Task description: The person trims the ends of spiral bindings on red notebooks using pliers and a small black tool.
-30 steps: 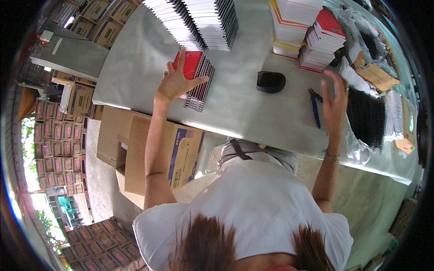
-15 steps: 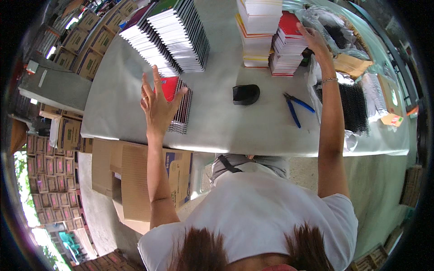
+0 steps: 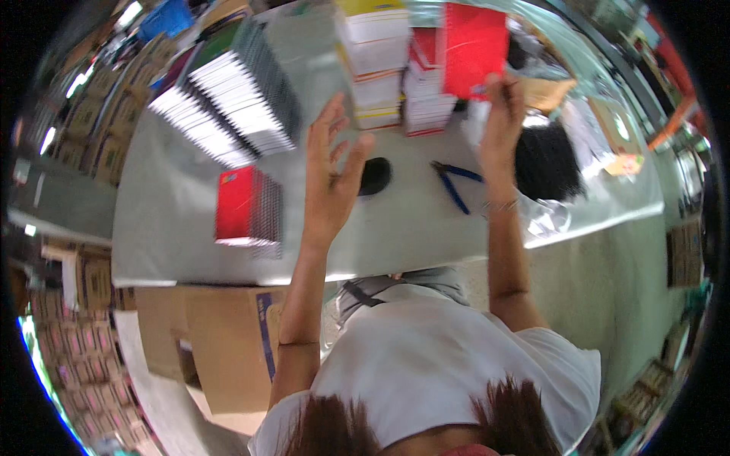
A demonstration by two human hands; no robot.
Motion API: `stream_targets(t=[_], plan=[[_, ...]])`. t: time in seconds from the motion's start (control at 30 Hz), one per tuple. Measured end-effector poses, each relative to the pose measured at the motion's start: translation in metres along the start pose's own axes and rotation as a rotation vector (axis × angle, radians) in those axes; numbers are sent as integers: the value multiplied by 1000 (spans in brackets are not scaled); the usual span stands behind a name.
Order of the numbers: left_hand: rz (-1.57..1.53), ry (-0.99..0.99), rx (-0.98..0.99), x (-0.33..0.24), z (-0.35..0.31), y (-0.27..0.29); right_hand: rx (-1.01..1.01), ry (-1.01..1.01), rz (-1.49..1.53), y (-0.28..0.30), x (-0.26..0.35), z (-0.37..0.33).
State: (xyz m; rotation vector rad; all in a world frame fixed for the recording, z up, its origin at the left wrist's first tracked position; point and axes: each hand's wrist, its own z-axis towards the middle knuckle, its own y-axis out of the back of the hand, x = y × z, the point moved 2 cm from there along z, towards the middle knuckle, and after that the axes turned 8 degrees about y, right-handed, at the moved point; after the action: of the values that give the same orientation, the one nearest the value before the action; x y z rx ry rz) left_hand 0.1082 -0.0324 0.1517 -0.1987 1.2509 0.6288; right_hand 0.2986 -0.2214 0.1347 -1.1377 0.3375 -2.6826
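My right hand (image 3: 502,114) pinches a red-covered booklet (image 3: 475,45) by its lower corner and holds it up beside a stack of white-edged red booklets (image 3: 427,95). My left hand (image 3: 332,171) is open and holds nothing, its fingers spread above the table by a small rounded black object (image 3: 376,176). To its left lies a short stack of red spiral-bound notebooks (image 3: 247,205). Blue-handled pliers (image 3: 454,186) lie opened on the table near my right wrist. Motion blurs both hands a little.
Tall stacks of spiral notebooks (image 3: 243,83) stand at the far left. A white stack with yellow covers (image 3: 376,76) is at the back middle. Black binding coils (image 3: 546,161) and plastic wrapping lie on the right. A cardboard box (image 3: 220,342) stands below the table's front edge.
My right hand has lifted a red booklet from the stack and brought it nearer. My left hand has moved right, off the red notebooks. The view has turned somewhat.
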Motion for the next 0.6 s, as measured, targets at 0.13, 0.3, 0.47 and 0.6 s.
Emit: stream_targets(t=[0.13, 0.3, 0.47, 0.6], plan=[[-296, 29, 37, -3, -2, -40, 228, -81, -31, -18, 57, -81], [-91, 17, 46, 0, -15, -21, 486, -17, -332, 36, 48, -55], [635, -98, 79, 3, -33, 8, 439, 236, -1169, 196, -43, 25], [1034, -78, 114, 45, -62, 18, 518, 15, -1504, 207, -79, 3]])
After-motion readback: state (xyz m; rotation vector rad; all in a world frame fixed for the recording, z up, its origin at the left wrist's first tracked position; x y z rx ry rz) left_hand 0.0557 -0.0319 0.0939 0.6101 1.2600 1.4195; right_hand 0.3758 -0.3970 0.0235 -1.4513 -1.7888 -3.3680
